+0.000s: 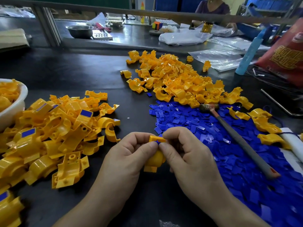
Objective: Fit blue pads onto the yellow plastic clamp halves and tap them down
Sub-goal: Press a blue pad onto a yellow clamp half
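My left hand and my right hand meet over the dark table, both gripping one yellow clamp half. A small blue pad shows between the two thumbs at the top of that half, mostly hidden by fingers. A wide spread of loose blue pads covers the table to the right. A heap of bare yellow halves lies beyond it. On the left sits a pile of halves with blue pads fitted. A small hammer lies across the blue pads.
A white bowl with yellow parts stands at the left edge. Clear plastic bags and a red bag lie at the back right. Another person sits across the bench, beyond a metal bowl.
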A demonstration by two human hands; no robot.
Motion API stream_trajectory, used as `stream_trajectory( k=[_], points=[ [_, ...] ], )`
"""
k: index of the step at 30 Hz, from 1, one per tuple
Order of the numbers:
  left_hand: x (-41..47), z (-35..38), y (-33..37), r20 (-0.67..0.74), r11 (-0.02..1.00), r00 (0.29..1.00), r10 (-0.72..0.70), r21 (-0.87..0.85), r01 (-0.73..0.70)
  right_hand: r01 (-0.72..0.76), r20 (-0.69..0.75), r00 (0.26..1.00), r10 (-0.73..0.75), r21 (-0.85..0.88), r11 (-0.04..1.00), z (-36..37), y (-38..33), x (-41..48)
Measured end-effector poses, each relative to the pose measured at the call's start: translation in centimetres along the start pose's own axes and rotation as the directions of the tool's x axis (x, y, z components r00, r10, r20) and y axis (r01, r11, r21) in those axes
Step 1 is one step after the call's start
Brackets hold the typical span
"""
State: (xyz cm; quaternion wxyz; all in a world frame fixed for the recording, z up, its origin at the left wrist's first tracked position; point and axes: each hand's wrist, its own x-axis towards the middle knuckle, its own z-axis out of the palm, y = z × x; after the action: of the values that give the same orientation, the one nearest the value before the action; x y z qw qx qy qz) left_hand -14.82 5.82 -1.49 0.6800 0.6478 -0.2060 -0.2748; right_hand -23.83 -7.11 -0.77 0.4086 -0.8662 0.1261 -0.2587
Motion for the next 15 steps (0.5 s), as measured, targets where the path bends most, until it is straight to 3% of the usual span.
stream_trajectory(
  k=[3,8,15],
  points=[
    [-0.09,0.2,0.18,-0.003,1.0,1.0,-0.012,-0.012,0.012,-0.019,-0.017,1.0,0.019,0.007,1.0,0.15,0.5,0.06],
    [-0.21,0.18,0.34,0.008,1.0,1.0,-0.026,-0.015,0.026,-0.089,0.083,0.994,0.074,0.19,0.978,0.03,0.4,0.33],
    [-0.26,0.21,0.27,0.023,0.998,0.998,-0.053,0.015,0.053,-0.093,0.084,0.994,0.075,0.234,0.968,-0.16,0.06,0.31]
  ],
)
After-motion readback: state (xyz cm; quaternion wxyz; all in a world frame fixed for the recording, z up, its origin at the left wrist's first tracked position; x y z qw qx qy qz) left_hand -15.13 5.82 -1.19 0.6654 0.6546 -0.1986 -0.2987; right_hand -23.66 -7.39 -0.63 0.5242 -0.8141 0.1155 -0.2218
